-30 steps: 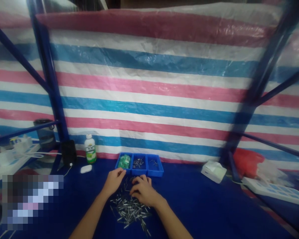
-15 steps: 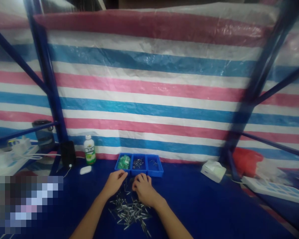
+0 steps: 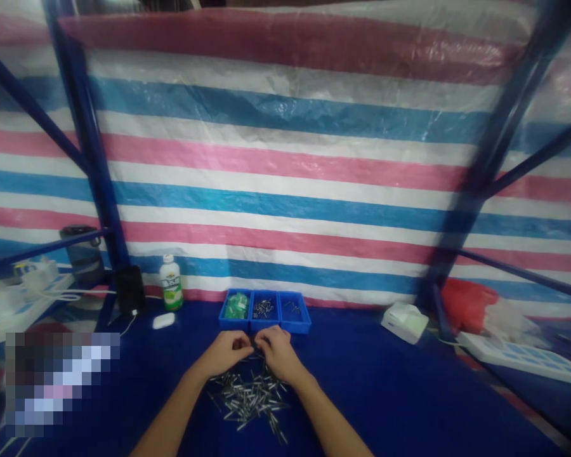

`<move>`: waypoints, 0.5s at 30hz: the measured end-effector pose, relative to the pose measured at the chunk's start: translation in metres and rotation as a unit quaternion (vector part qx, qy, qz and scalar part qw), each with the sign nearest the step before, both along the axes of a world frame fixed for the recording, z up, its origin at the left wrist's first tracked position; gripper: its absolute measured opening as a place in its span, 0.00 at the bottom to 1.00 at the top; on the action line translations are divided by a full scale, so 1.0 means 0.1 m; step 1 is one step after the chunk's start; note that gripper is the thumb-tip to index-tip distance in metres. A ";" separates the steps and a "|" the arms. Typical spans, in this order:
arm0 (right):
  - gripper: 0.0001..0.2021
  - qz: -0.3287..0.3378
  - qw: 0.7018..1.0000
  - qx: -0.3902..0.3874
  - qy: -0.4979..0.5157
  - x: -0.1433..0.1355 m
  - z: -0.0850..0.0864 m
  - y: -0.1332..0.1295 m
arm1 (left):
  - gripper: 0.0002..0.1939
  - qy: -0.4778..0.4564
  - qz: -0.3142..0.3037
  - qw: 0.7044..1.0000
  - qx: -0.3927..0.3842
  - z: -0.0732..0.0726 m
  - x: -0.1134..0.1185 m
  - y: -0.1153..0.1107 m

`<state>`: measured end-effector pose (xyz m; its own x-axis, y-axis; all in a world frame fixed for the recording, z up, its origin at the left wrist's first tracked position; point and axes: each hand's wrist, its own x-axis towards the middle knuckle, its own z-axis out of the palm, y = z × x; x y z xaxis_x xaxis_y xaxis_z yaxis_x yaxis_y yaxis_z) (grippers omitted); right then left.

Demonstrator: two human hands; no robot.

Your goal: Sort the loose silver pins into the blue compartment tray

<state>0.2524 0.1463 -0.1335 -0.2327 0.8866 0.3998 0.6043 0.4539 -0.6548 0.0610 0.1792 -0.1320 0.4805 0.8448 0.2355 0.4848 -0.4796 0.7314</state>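
My left hand (image 3: 226,352) and my right hand (image 3: 276,353) meet fingertip to fingertip just in front of three blue trays, at the far side of a pile of thin metal pieces (image 3: 252,400). The fingers of both are curled in a pinch; what lies between them is too small to make out. The left tray holds a green packet (image 3: 236,306), the middle tray (image 3: 265,326) many small dark metal parts, and the right tray (image 3: 295,326) several thin pieces.
On the blue table (image 3: 385,393) stand a white-green bottle (image 3: 172,284), a white case (image 3: 164,320), a black box (image 3: 129,291) and a tissue pack (image 3: 405,322). Power strips (image 3: 523,358) and a red bag (image 3: 469,304) lie at the sides. Blue frame posts rise left and right.
Both hands have come together; my left hand moved right, and its fingers now pinch near those of my right hand. The view has shifted slightly.
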 end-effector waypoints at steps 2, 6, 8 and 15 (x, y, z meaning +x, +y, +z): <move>0.09 0.006 1.000 0.004 0.018 -0.01 0.01 0.00 | 0.13 0.003 0.001 1.000 0.000 -0.01 0.00 0.02; 0.10 -0.003 0.998 0.014 0.061 0.00 0.01 0.01 | 0.13 0.022 0.008 1.000 0.015 0.03 -0.01 0.01; 0.10 -0.012 0.997 0.018 0.076 0.01 0.00 0.01 | 0.14 0.020 0.007 1.000 0.018 0.06 -0.01 -0.01; 0.09 -0.031 0.999 0.021 0.026 0.04 0.01 -0.01 | 0.19 0.002 -0.015 1.000 -0.006 0.07 -0.01 -0.01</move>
<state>0.2561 0.1448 -0.1323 -0.1563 0.8805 0.4475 0.5981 0.4449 -0.6666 0.0602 0.1779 -0.1249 0.5062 0.8329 0.2236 0.4740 -0.4853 0.7348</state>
